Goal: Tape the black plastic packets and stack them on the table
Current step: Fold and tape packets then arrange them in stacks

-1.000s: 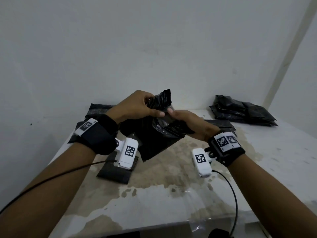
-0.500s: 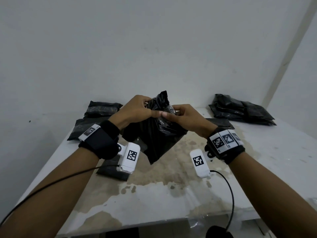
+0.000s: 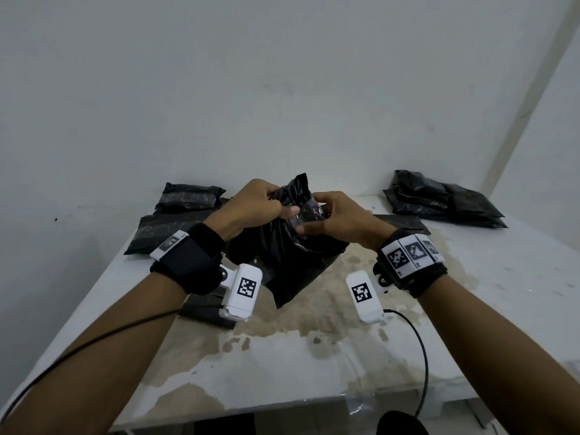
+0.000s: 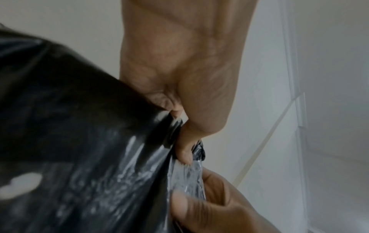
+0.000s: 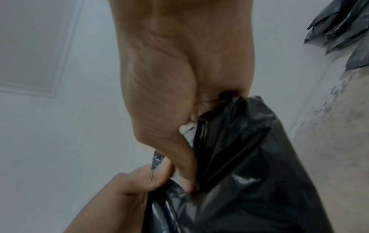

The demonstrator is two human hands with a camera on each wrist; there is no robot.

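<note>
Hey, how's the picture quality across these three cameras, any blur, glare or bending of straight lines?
Head view: dim, flat light, sharp enough, wide-angle bending of the white table's edges. Left wrist view: the crinkled black plastic packet is smeared with blur, with pale glare streaks, while the left hand is fairly clear. Right wrist view: soft focus on the right hand, dull sheen on the packet.

**Front of the table open, back edge crowded**

The near half of the table (image 3: 314, 372) lay bare from left edge to right edge, giving a hand free passage. A heap of black packets (image 3: 445, 199) blocked the far right corner, and flat packets (image 3: 175, 221) filled the far left corner. At mid-table both hands held up a black packet (image 3: 282, 259), with a dark flat piece (image 3: 207, 312) lying just under the left wrist
</note>
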